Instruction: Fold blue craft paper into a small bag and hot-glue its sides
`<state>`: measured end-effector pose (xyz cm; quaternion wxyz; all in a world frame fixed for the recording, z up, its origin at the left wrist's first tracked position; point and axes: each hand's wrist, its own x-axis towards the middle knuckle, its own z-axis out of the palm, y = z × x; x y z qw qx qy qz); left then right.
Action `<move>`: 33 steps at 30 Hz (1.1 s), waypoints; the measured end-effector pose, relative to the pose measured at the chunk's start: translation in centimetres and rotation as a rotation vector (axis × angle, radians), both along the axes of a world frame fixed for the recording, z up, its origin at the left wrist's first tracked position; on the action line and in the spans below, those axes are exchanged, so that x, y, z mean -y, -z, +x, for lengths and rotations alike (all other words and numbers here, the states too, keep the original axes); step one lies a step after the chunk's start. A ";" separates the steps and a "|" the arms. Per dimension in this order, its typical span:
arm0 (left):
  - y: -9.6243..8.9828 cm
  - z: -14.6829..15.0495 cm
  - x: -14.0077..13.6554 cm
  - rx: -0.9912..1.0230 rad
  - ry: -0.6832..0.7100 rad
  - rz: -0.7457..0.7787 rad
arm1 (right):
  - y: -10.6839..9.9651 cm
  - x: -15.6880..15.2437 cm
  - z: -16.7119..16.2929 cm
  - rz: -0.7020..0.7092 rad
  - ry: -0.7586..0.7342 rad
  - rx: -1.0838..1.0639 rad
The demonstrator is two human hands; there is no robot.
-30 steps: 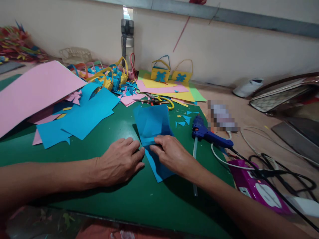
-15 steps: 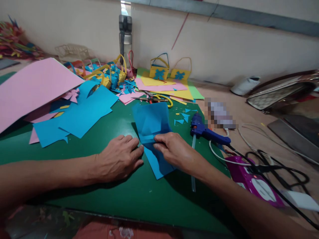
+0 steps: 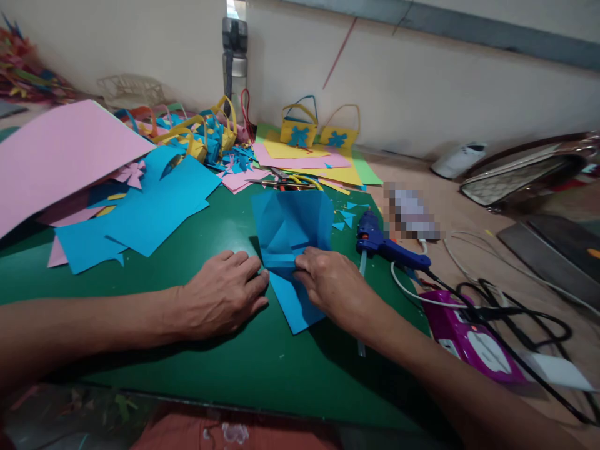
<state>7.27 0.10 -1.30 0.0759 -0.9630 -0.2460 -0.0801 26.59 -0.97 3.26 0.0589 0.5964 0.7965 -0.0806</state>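
Observation:
A folded sheet of blue paper (image 3: 290,219) is on the green table, with a raised upper flap and a crease across its middle. My right hand (image 3: 328,281) pinches it at the crease, thumb and fingers closed on the fold. At the paper's left edge, my left hand (image 3: 229,287) rests low with curled fingers, its fingertips meeting the end of the crease. How much paper lies between those fingers is partly hidden. Right of the paper lies a blue glue gun (image 3: 370,231) with a clear glue stick. Scissors with yellow handles (image 3: 314,181) lie just beyond the flap.
Blue sheets (image 3: 164,206) and a large pink sheet (image 3: 70,156) cover the left side. Small paper bags (image 3: 299,133) stand at the wall near a bottle (image 3: 235,62). A purple power strip (image 3: 469,337), cables and a pixelated object (image 3: 412,212) are on the right.
The blue paper's upper flap has spread wider and opened to the right, with my right hand shifting slightly right. My left hand stays nearly in place. The view has shifted a little.

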 end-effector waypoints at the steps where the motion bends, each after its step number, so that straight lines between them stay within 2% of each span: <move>1: 0.0 0.0 0.0 0.000 0.004 0.002 | 0.0 0.0 0.0 -0.002 0.000 0.015; 16: 0.2 -0.1 -0.2 0.011 0.025 0.017 | -0.7 -0.8 0.3 -0.092 0.062 0.027; 25: 0.1 -0.1 -0.2 0.020 0.030 0.017 | -1.1 -0.5 1.4 -0.133 -0.077 -0.117; 30: 0.0 0.0 -0.2 0.031 0.037 0.015 | -1.0 -0.3 1.7 -0.153 -0.008 -0.232; 33: 0.0 0.0 -0.3 0.041 0.046 0.016 | -1.0 -0.3 1.6 -0.119 0.039 -0.338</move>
